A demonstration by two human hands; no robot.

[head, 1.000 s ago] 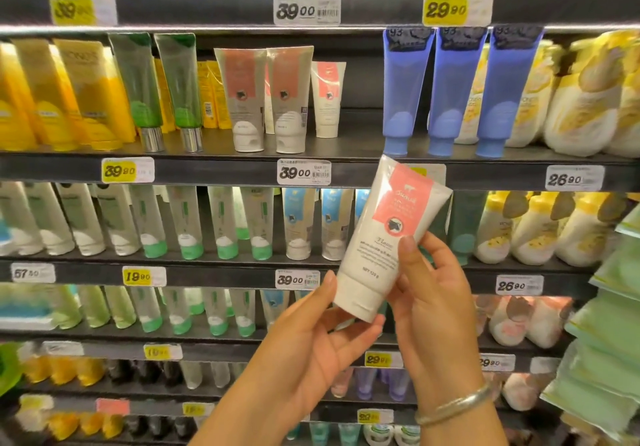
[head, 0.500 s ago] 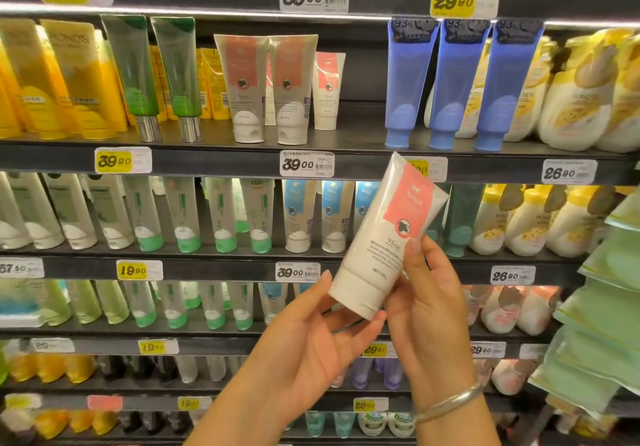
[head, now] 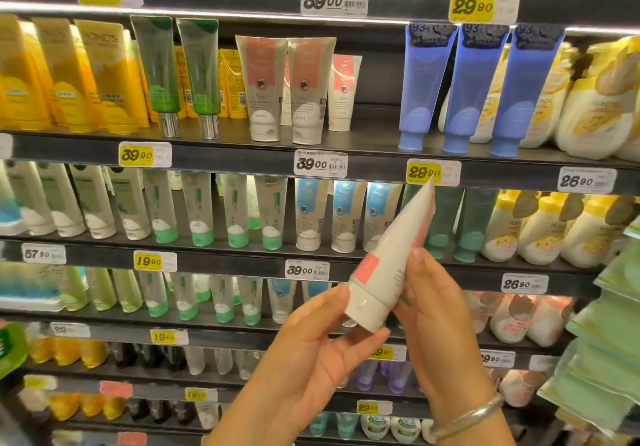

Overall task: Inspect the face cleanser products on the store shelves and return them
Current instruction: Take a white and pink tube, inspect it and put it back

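Observation:
A white face cleanser tube [head: 391,265] with pink label patches is tilted in front of the shelves, cap end down-left, crimped end up at the price rail. My right hand [head: 433,310] grips its lower body from the right. My left hand [head: 311,348] cups the cap end, thumb and fingertips touching it. The tube is turned so its edge and back face me. Matching white-and-pink tubes [head: 287,89] stand on the upper shelf [head: 374,140], with a gap to their right.
Shelves hold yellow tubes [head: 86,75] and green tubes [head: 180,71] at upper left, blue tubes [head: 478,89] and cream bottles [head: 595,106] at upper right. Lower rows carry green-capped and blue-label tubes. Green packets [head: 609,341] hang at the right edge.
The tube has been rotated in my hands: its pink front label faced me before, now its side and back show. My left hand has closed onto the cap end.

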